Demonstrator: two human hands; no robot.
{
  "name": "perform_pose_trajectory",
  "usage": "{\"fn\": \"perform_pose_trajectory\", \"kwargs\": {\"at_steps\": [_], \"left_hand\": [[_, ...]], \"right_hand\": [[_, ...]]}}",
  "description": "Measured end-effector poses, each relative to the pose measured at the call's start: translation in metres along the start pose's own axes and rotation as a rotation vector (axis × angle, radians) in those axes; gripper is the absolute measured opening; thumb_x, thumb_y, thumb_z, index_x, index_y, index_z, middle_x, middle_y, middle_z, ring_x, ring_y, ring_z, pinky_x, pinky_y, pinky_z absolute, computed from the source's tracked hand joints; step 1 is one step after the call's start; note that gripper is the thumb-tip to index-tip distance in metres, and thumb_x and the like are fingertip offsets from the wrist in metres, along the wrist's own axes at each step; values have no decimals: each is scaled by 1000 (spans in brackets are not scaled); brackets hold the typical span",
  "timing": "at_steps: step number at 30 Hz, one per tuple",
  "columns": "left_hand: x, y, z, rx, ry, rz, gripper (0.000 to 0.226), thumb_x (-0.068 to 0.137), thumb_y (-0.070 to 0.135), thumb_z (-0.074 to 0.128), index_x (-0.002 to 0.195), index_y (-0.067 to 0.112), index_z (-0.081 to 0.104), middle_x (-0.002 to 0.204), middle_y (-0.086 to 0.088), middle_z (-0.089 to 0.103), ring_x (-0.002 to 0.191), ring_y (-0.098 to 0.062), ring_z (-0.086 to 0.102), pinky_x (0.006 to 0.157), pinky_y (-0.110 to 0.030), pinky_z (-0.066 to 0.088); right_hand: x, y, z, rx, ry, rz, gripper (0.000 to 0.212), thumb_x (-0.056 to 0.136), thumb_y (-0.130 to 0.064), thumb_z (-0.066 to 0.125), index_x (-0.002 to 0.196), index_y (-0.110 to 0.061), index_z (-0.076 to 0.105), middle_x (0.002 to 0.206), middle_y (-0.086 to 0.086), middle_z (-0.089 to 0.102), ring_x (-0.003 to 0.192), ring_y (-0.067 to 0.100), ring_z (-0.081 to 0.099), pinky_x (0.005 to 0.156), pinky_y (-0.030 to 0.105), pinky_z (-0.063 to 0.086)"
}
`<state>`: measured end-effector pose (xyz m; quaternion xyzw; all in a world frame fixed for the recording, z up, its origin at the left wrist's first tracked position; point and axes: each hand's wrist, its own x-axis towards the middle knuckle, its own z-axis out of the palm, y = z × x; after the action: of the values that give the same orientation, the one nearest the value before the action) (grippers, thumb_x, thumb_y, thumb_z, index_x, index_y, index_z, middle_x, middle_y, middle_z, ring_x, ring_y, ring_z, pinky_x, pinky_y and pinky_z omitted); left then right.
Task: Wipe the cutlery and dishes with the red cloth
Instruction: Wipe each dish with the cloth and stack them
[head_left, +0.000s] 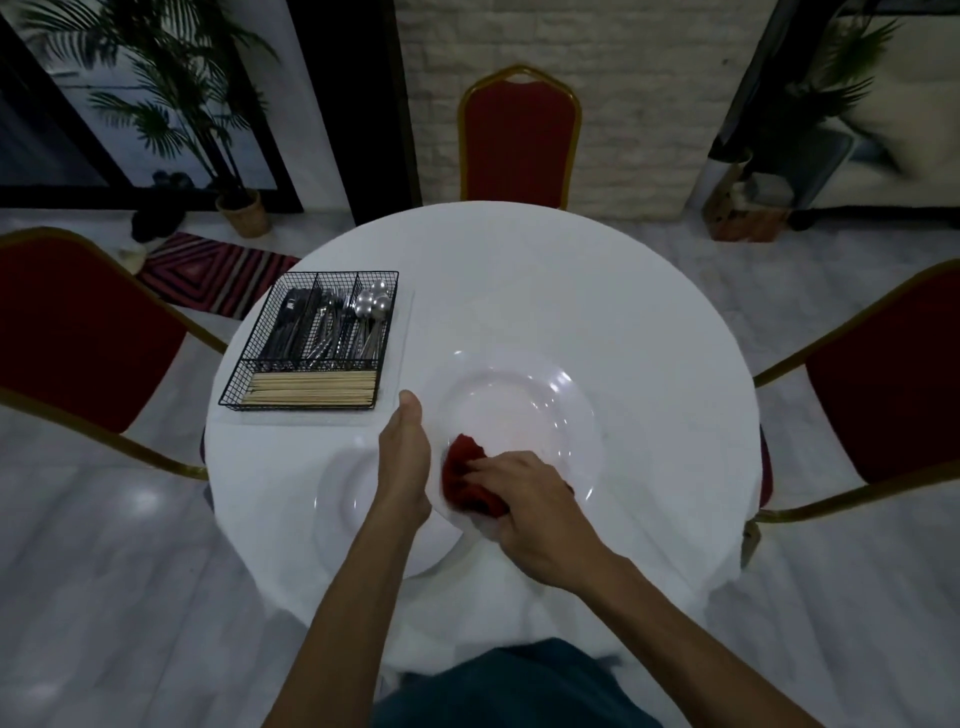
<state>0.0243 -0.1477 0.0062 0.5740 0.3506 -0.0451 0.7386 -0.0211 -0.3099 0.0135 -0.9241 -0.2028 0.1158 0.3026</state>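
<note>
**A:** What are the fingers of the right hand (524, 499) doing?

**B:** They are curled down and bunched close together over the red cloth (465, 480), pressing it onto the near-left rim of the plate (545, 410). The crumpled cloth sticks out ahead of the fingertips and below the knuckles.

**A:** And the left hand (405, 457)?

**B:** It holds the same plate by its left edge. The thumb lies straight along the rim, pointing away from the person. The other fingers go down behind the rim, so I cannot tell how far they curl.

**A:** How close are the two hands?

**B:** Near each other, with the cloth between them. It lies just beside the left palm.

**A:** Where is the rest of the tableware?

**B:** A second plate (343, 512) lies on the white table (571, 286) under the left wrist. The forearm and the held plate cover part of it. Beyond the left thumb stands a wire basket (270, 306), apart from both hands. It holds spoons (375, 304) in its right compartment, forks (327, 332) in the middle, knives (291, 322) on the left and chopsticks (311, 387) across the front.

**A:** Is anything hard to read?

**B:** The cloth and the left hand are slightly blurred. The white plates barely stand out from the white table, so their outlines are faint.
</note>
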Motion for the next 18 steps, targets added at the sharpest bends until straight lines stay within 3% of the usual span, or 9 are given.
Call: {"fn": "perform_pose_trajectory", "kwargs": {"at_steps": [2,5,7,10,14,18], "left_hand": [[1,5,-1,-29,-5,-15,102,63,88,48,144,28,52,145,-3,57,132,-30,54,111,-56,42],[-19,23,5,-74,-20,-46,69,92,71,47,138,21,57,131,-9,67,119,-33,63,104,-56,49],[-22,25,6,-121,-33,-90,58,98,63,48,131,17,62,118,-12,73,107,-35,69,99,-56,53],[-32,23,12,-198,-109,-190,65,96,64,51,124,7,67,111,-18,75,104,-38,71,95,-54,56],[-40,15,18,-196,-158,-269,65,100,61,46,114,2,68,98,-15,73,92,-30,71,71,-39,56],[-33,26,15,-176,-184,-222,61,100,60,46,96,3,67,77,-10,71,76,-24,69,75,-39,58]], "right_hand": [[-9,8,-2,-87,25,-1,45,87,-20,54,128,-21,71,124,-3,67,117,21,54,97,26,36],[-18,14,-5,-154,51,3,52,81,-15,50,129,-23,69,118,-4,61,111,21,51,90,26,32],[-19,8,-9,-131,32,27,50,89,-14,51,136,-23,63,127,-5,58,116,18,47,95,24,33],[-14,-14,-8,-39,31,40,45,101,-16,54,145,-22,52,138,-4,54,123,15,46,107,27,41],[0,-40,-5,44,135,60,49,106,-20,50,154,-20,41,152,-1,47,134,16,46,117,27,38],[-3,-41,5,32,203,-22,54,104,-16,54,156,-20,39,158,-1,43,141,18,44,121,32,34]]}}
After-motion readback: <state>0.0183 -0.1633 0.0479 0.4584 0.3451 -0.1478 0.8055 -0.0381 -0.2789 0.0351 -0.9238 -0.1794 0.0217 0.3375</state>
